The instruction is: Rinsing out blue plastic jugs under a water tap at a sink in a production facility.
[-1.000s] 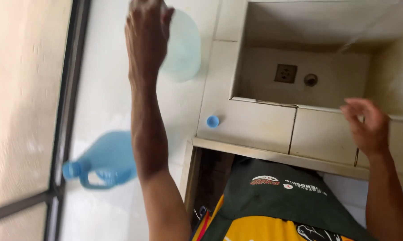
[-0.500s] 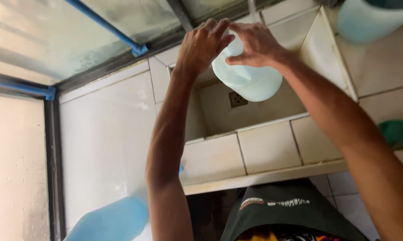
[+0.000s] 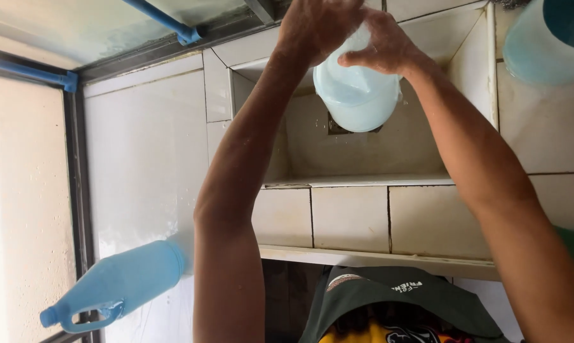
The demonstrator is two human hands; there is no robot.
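Observation:
A pale translucent blue jug (image 3: 357,95) hangs over the white tiled sink basin (image 3: 363,155), held between both hands. My left hand (image 3: 315,25) grips its upper left side near the top. Pressed against its upper right side is my right hand (image 3: 385,47). The jug's rounded bottom faces the camera and hides part of the drain (image 3: 337,126) in the basin floor. The jug's neck is hidden behind my hands.
A blue handled bottle (image 3: 118,282) lies at the lower left beside the window frame (image 3: 77,178). A large light blue container (image 3: 544,41) stands at the top right on the tiled counter. Blue pipes (image 3: 166,22) run along the glass. The tiled sink ledge (image 3: 376,219) lies in front.
A second ago my left hand alone held the jug up by the window. Both hands have since brought it over the sink basin, and it sits lower now.

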